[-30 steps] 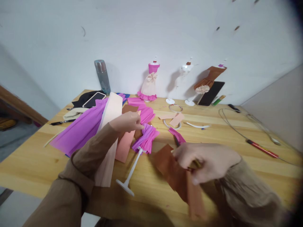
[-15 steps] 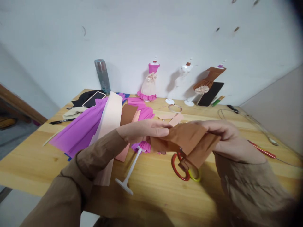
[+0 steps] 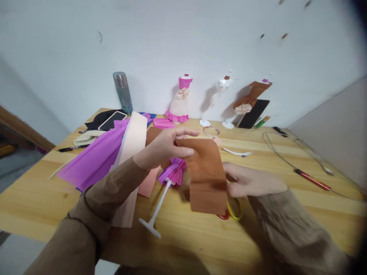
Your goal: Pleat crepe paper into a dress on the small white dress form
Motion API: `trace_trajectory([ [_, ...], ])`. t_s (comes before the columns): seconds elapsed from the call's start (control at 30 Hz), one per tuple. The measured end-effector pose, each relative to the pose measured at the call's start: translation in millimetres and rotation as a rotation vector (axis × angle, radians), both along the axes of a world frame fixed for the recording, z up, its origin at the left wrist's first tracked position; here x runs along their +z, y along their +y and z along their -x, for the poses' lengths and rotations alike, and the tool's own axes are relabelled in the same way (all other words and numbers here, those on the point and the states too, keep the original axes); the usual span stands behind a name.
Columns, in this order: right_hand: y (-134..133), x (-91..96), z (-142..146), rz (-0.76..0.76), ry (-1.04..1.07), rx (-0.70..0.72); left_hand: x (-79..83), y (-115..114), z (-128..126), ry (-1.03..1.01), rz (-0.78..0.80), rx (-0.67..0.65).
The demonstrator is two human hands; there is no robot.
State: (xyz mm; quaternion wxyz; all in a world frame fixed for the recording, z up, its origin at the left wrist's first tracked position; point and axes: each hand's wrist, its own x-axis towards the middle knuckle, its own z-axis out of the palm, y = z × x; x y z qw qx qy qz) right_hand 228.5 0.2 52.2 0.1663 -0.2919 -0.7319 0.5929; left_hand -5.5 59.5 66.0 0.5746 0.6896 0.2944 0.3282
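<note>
A brown crepe paper strip (image 3: pixel 207 175) hangs upright above the wooden table (image 3: pixel 286 198). My left hand (image 3: pixel 166 147) pinches its upper left corner. My right hand (image 3: pixel 252 182) grips its right edge lower down, fingers closed on the paper. Below the strip, scissors with red and yellow handles (image 3: pixel 233 212) lie partly hidden. A small mannequin in a purple pleated skirt (image 3: pixel 174 172) lies on its side on a white stand (image 3: pixel 153 221), just under my left hand.
Purple (image 3: pixel 94 156), cream (image 3: pixel 133 141) and salmon paper sheets lie at left, with a phone (image 3: pixel 113 120) and grey flask (image 3: pixel 122 91) behind. Three dressed mannequins stand by the wall (image 3: pixel 182 101). A wire and a red-handled tool (image 3: pixel 312 179) lie at right.
The brown strip was lifted off the table with my right hand; my left hand left the purple-skirted mannequin and took the strip's top, and it now hangs flat and upright. The scissors came into view.
</note>
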Motion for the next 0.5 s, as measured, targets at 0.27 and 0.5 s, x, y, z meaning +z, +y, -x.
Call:
trace_trajectory([
  [0.27,-2,-11.0,16,0.09,0.255,-0.572,-5.1,-6,-5,0.112,-0.228,-0.074],
  [0.5,0,-7.4,23,-0.093,0.319,-0.884,0.8,-8,-7,0.085,0.093,-0.003],
])
